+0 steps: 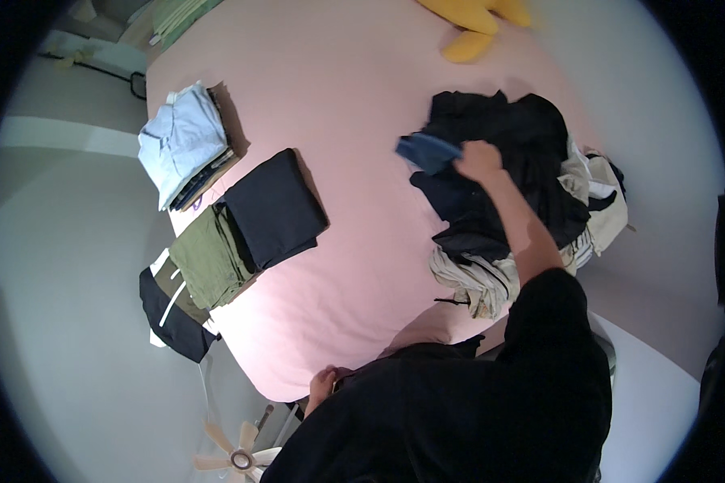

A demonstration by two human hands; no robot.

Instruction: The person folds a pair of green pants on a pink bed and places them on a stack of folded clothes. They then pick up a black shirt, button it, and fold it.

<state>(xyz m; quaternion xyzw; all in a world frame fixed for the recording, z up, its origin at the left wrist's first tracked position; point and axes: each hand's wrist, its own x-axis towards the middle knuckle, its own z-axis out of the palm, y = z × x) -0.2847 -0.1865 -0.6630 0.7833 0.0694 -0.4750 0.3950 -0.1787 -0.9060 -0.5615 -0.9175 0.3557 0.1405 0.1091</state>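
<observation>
My right hand (481,162) grips the end of a blue cloth piece (428,153), which sticks out to the left of my fingers. It is over a loose heap of black clothes (522,130) on the right side of the pink-sheeted bed (350,108). Beige and striped garments (480,284) show from under the heap's near edge. My left hand (322,384) hangs low beside my body at the bed's near edge. Its fingers look curled, and whether they hold anything is hidden.
Folded stacks line the bed's left side: light blue shirts (184,142), black garments (276,208) and olive green ones (211,256). A black, white and brown garment (178,308) overhangs the edge. A yellow plush item (468,45) lies at the far end. A fan (240,460) stands lower left.
</observation>
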